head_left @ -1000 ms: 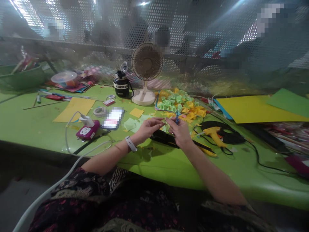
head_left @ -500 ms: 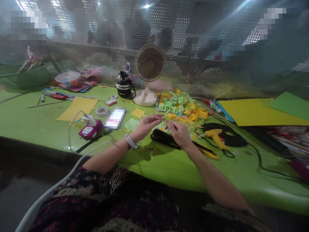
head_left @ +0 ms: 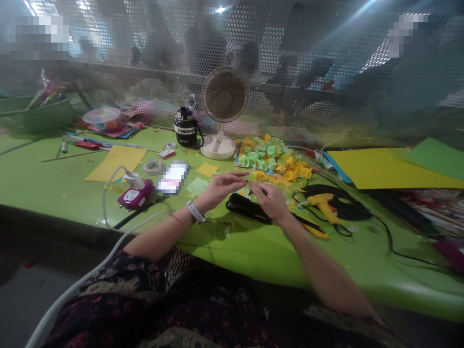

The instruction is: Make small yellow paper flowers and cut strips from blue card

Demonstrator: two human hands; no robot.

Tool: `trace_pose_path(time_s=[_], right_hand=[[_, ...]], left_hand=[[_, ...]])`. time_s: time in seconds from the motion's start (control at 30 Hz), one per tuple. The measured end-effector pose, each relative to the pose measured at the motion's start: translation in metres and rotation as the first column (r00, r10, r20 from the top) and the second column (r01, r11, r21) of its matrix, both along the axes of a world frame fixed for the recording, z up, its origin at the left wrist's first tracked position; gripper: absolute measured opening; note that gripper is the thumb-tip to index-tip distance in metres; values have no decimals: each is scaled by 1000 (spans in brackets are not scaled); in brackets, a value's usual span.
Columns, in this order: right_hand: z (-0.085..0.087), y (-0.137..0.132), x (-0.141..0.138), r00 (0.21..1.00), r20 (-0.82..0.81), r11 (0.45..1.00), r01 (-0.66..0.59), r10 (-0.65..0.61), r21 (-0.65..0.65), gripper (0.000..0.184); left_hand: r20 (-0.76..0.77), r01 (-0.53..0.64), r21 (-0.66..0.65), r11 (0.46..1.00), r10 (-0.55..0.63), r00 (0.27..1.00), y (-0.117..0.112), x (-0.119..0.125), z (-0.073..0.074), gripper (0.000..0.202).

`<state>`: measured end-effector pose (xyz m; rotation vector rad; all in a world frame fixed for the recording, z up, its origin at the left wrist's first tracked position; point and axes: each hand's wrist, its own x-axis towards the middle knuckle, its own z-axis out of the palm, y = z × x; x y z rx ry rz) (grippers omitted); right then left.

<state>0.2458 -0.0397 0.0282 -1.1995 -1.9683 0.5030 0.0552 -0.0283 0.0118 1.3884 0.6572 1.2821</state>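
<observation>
Head view: left hand (head_left: 221,188) and right hand (head_left: 268,200) nearly closed, pinching something tiny.

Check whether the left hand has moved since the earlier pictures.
Yes, slightly: the fingers of the left hand have shifted right, toward the right hand, judged against the desk fan, which holds its place in view.

Left hand (head_left: 219,188), right hand (head_left: 268,200) close together above black tool (head_left: 246,207).
</observation>
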Motion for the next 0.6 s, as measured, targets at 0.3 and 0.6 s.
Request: trace_pose_path(time_s=[0.3, 0.6], right_hand=[[-1, 1, 1, 997, -42, 997, -64, 62, -43, 51], [-1, 2, 2, 995, -42, 994, -90, 88, -55, 48]], left_hand=[[-10, -58, 57, 997, 59, 998, 0, 0, -3, 16], [10, -70, 69, 995, 70, 998, -2, 2, -3, 17]])
